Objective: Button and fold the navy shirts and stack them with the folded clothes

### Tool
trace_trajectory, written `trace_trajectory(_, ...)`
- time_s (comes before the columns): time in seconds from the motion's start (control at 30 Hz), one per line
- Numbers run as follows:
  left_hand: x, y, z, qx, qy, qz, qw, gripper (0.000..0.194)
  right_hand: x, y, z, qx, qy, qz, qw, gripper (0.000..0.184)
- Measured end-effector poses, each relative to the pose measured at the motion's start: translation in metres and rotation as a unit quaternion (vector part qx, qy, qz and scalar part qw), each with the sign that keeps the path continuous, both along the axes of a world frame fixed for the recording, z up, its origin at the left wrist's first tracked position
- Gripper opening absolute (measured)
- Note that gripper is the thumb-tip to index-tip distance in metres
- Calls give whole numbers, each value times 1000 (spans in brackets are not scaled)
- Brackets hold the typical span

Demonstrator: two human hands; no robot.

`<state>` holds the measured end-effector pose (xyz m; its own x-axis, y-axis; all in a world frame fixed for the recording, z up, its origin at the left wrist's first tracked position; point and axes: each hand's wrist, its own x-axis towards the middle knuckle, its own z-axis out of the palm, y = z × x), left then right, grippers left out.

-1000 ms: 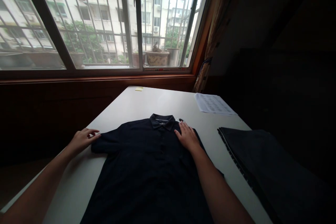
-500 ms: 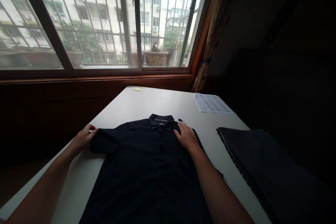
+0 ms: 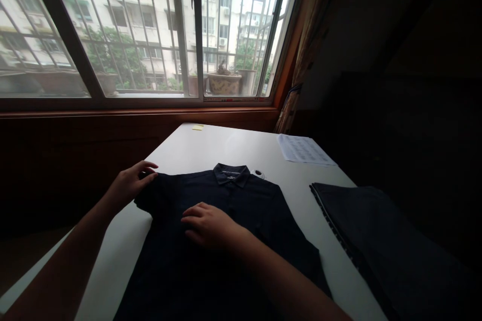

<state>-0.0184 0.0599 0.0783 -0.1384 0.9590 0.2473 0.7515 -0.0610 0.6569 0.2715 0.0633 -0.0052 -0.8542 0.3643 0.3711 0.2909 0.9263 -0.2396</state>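
A dark navy collared short-sleeved shirt (image 3: 229,195) lies front up on the white table, its collar toward the window. My left hand (image 3: 131,183) is at the shoulder end of the left-side sleeve, thumb and index finger stretched and slightly apart at the cloth's upper edge. Over the chest, below the collar and left of the button line, my right hand (image 3: 211,225) is palm down with its fingers loosely extended. Whether the right palm presses on the cloth cannot be made out. Just right of the collar sits a small white round object (image 3: 258,174) with a dark centre.
Folded dark cloth (image 3: 376,230) lies on the right of the white table (image 3: 226,145). Printed sheets (image 3: 306,149) are at the far right edge, and a yellow sticky note (image 3: 198,127) is near the far corner. A barred window (image 3: 150,35) stands beyond.
My right hand has moved left and nearer, from the right shoulder to the chest. My left hand has shifted up and right along the sleeve, its fingers parting, and the sleeve has moved too.
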Motion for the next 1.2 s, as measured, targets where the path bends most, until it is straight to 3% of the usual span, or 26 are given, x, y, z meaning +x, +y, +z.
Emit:
trace_trajectory(0.17,42,-6,8,62,40,-111,991,37,-34,-9,-17,-21,-11,41,999,35)
trace_trajectory(0.23,61,-13,9,56,21,-164,985,33,-34,-6,-15,-123,19,37,992,30)
trace_trajectory(0.33,77,-29,8,0,-36,-281,959,36,-21,2,-9,-293,68,-9,954,22)
trace_trajectory(0.4,74,-41,4,-31,-74,-328,941,37,-8,9,-7,-347,88,-69,931,17)
trace_trajectory(0.53,42,-61,-22,-24,-97,-276,956,30,11,21,-11,-428,116,-196,875,24)
trace_trajectory(0.67,12,-78,-58,-19,-9,-266,964,37,14,24,-13,-483,125,-250,830,35)
trace_trajectory(0.8,3,-88,-85,-4,74,-272,959,45,5,20,-10,-468,136,-273,829,58)
trace_trajectory(0.97,1,-83,-111,63,124,-236,962,31,1,24,-7,-451,161,-274,834,49)
trace_trajectory(1.2,-2,-81,-124,80,102,-202,971,13,19,44,-9,-467,124,-253,838,51)
